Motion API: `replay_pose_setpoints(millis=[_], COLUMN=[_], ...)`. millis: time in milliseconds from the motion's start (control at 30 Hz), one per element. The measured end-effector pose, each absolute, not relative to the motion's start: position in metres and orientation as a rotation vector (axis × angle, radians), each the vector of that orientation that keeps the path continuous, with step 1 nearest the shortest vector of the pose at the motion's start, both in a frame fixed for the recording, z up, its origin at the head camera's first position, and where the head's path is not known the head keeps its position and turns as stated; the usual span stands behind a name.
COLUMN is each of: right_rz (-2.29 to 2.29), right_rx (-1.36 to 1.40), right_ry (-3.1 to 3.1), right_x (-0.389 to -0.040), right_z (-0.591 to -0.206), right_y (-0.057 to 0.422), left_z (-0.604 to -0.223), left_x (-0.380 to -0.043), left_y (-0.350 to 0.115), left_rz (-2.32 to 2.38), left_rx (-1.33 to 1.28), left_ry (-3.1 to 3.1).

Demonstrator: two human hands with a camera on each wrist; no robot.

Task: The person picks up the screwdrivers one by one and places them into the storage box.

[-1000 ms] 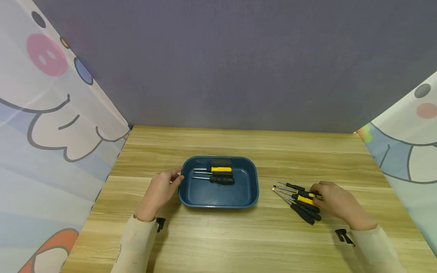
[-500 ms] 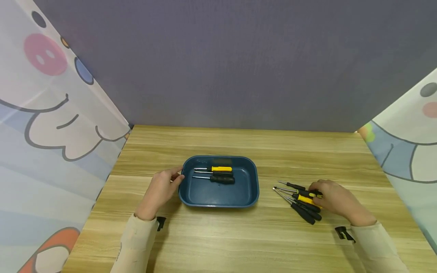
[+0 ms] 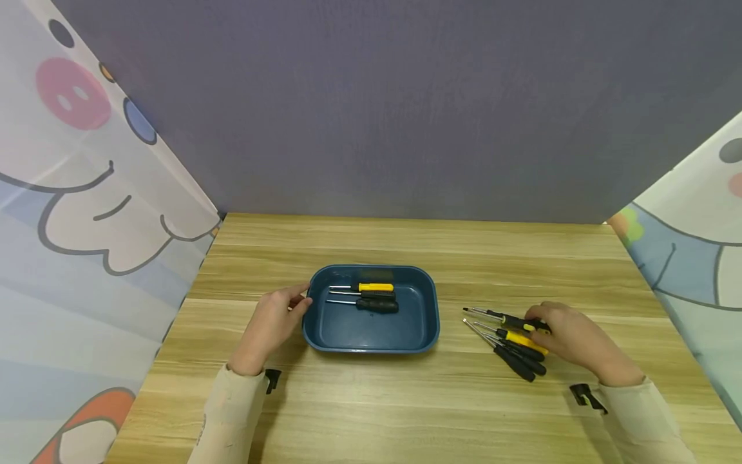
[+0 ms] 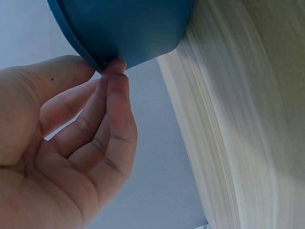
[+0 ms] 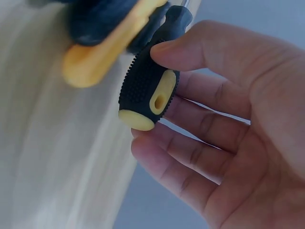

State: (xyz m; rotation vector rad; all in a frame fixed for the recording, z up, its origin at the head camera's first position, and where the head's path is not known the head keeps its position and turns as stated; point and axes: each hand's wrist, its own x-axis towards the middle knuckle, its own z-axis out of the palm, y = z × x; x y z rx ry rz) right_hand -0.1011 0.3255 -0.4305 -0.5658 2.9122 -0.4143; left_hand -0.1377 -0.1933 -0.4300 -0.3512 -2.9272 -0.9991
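My left hand (image 3: 271,327) pinches the left rim of a dark blue plastic box (image 3: 371,352); in the left wrist view thumb and fingertips meet at the rim (image 4: 76,45). Inside lie a yellow-handled screwdriver (image 3: 375,287) and two black-handled ones, shafts pointing left. On the right, my right hand (image 3: 570,336) grips a black screwdriver with yellow inlays (image 5: 147,86), thumb on one side of the handle and fingers on the other. Its shaft points left over the table. Just below are a yellow-and-black screwdriver (image 3: 517,339) and several black-handled ones (image 3: 513,365).
A wood-grain table (image 3: 371,412) carries everything. Behind it stands a grey-purple panel (image 3: 394,109), with cartoon-printed sheets (image 3: 87,225) at both sides. A small black clip (image 3: 587,397) sits by the right sleeve, and a similar one (image 3: 272,380) by the left.
My right hand has drawn the black-and-yellow screwdriver slightly away from the pile, toward the back, so it now overlaps the small black screwdriver there. My left hand has stayed on the box rim.
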Motion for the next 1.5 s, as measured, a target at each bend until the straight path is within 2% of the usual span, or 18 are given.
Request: replay_pose_setpoints(millis=[433,767,1067,1500], right_rz=[-0.416,-0.359,-0.28,-0.268], right_rx=[-0.763,-0.985,-1.125,-1.202], right_ry=[3.033,3.037,3.006,2.836], right_x=[-0.112,-0.14,-0.163,-0.192], right_z=[-0.395,-0.37,-0.364,-0.377], right_y=[0.301,0.245,0.182,0.109], left_z=[-0.429,-0.429,-0.428,-0.426], left_x=[-0.137,-0.137,-0.137,-0.137], left_y=[-0.193,-0.192,-0.191,-0.192], left_rz=[-1.003,-0.99,-0.99,-0.986], left_rx=[-0.346,-0.341,-0.346,-0.347], left_ry=[-2.929,-2.927,-2.922,-2.924])
